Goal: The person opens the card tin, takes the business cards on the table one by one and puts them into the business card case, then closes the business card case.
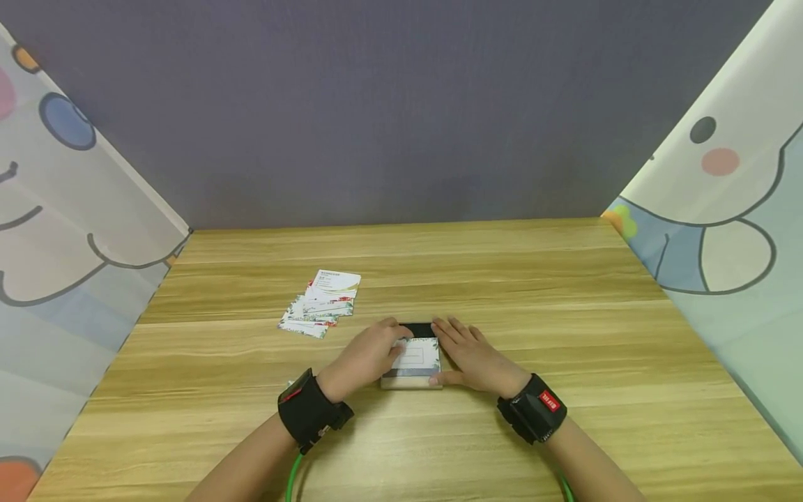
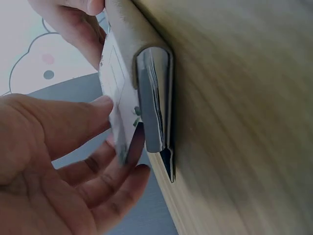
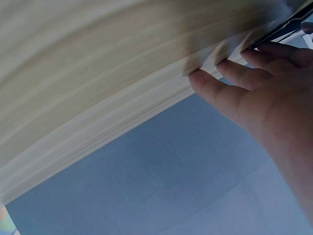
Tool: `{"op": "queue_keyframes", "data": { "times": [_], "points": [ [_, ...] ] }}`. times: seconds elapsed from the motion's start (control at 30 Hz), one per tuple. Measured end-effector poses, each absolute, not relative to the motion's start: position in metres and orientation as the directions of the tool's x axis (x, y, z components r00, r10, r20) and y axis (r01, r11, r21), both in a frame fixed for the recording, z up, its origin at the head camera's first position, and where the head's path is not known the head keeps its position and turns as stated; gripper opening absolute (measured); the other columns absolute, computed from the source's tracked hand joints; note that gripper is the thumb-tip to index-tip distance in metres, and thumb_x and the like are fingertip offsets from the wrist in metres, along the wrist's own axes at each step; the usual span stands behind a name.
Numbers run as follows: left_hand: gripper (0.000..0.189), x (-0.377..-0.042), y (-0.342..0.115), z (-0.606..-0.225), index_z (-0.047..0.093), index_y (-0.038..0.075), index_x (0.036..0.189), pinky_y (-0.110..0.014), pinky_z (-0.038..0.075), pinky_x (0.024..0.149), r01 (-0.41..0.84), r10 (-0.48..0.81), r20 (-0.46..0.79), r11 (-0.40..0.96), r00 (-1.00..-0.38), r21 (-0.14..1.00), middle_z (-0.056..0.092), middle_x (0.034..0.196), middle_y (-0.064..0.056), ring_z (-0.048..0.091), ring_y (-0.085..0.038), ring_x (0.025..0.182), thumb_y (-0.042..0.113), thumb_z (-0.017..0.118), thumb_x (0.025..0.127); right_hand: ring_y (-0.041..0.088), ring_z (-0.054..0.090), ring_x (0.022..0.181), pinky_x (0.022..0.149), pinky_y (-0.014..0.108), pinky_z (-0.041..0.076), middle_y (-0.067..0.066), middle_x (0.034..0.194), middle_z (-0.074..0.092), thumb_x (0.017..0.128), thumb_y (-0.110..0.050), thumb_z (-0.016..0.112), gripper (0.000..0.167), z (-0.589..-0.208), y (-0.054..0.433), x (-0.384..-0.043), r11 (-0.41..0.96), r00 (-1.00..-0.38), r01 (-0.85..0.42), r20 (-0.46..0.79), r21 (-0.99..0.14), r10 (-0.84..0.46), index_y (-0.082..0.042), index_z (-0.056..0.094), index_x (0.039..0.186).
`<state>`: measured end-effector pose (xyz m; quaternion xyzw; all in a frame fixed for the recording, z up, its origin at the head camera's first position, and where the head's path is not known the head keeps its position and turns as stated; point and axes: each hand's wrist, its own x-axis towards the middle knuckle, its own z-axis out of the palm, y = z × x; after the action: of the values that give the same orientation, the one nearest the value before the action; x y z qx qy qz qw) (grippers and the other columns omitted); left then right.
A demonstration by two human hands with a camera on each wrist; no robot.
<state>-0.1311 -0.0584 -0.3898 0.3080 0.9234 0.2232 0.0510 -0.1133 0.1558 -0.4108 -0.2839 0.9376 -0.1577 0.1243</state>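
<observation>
Both forearms reached in from the near edge of the desk (image 1: 564, 314) and angled toward each other, with a black band (image 1: 310, 411) on the left wrist and another black band (image 1: 533, 411) on the right. The left hand (image 1: 369, 351) pinched a white printed card (image 1: 419, 354), its thumb on the printed face and its fingers bent behind it, as the left wrist view showed. That card lay over a small case (image 1: 410, 383) on the desk between the two hands, tilted up from the case at its far end. The right hand (image 1: 478, 361) was flat and extended, fingers straight and pointing forward at the case's right side, fingertips down near the desk surface, the thumb stretched across to the near right corner. Beyond the left hand, a loose, overlapping pile of cards (image 1: 327, 296) lay on the desk.
</observation>
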Motion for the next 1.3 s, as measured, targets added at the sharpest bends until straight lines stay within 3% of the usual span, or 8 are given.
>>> {"op": "queue_keyframes", "data": {
  "times": [0.2,0.53,0.77,1.0,1.2,1.3],
  "points": [
    [0.024,-0.128,-0.061,-0.393,0.065,0.005,0.108,-0.027,0.047,0.07,0.576,0.622,0.024,0.71,-0.783,0.406,0.056,0.093,-0.006,0.055,-0.015,0.081,0.005,0.063,0.084,0.037,0.012,0.139,0.106,0.058,0.02,0.017,0.151,0.017,0.081,-0.055,0.055,0.09,-0.41,0.156,-0.114,0.788,-0.807,-0.496,-0.142,-0.364,-0.573,0.001,0.022,0.143],
    [0.025,-0.122,-0.061,-0.394,0.065,0.007,0.107,-0.031,0.05,0.073,0.638,0.659,0.045,0.706,-0.751,0.307,0.063,0.097,-0.007,0.061,-0.022,0.086,0.007,0.066,0.082,0.038,0.012,0.139,0.106,0.058,0.02,0.017,0.151,0.017,0.081,-0.053,0.057,0.089,-0.409,0.156,-0.113,0.787,-0.809,-0.495,-0.135,-0.369,-0.572,0.002,0.023,0.143],
    [0.025,-0.115,-0.07,-0.386,0.064,0.004,0.107,-0.034,0.05,0.077,0.604,0.623,0.078,0.709,-0.779,0.364,0.064,0.102,-0.008,0.062,-0.023,0.091,0.005,0.065,0.083,0.037,0.012,0.139,0.106,0.058,0.02,0.017,0.151,0.017,0.081,-0.053,0.056,0.089,-0.41,0.156,-0.113,0.787,-0.809,-0.495,-0.135,-0.368,-0.572,0.002,0.023,0.143],
    [0.027,-0.11,-0.098,-0.384,0.066,0.005,0.104,-0.032,0.05,0.072,0.555,0.543,0.151,0.74,-0.826,0.379,0.065,0.096,-0.007,0.062,-0.022,0.086,0.0,0.067,0.078,0.036,0.011,0.139,0.107,0.058,0.018,0.016,0.152,0.016,0.081,-0.055,0.054,0.089,-0.411,0.156,-0.114,0.79,-0.808,-0.492,-0.145,-0.366,-0.571,0.001,0.022,0.143],
    [0.027,-0.102,-0.126,-0.383,0.065,0.003,0.104,-0.027,0.047,0.065,0.462,0.462,0.102,0.791,-0.881,0.401,0.066,0.093,-0.008,0.06,-0.017,0.081,-0.002,0.067,0.078,0.036,0.011,0.139,0.106,0.058,0.018,0.016,0.152,0.015,0.082,-0.055,0.053,0.089,-0.412,0.157,-0.114,0.79,-0.807,-0.49,-0.15,-0.369,-0.571,0.001,0.021,0.144],
    [0.027,-0.097,-0.139,-0.382,0.064,0.003,0.106,-0.029,0.049,0.07,0.424,0.437,0.065,0.808,-0.897,0.41,0.066,0.096,-0.007,0.061,-0.019,0.086,0.0,0.067,0.079,0.037,0.012,0.139,0.106,0.059,0.018,0.016,0.152,0.015,0.082,-0.056,0.053,0.089,-0.413,0.157,-0.114,0.791,-0.807,-0.493,-0.149,-0.364,-0.572,0.001,0.021,0.144]
  ]
}}
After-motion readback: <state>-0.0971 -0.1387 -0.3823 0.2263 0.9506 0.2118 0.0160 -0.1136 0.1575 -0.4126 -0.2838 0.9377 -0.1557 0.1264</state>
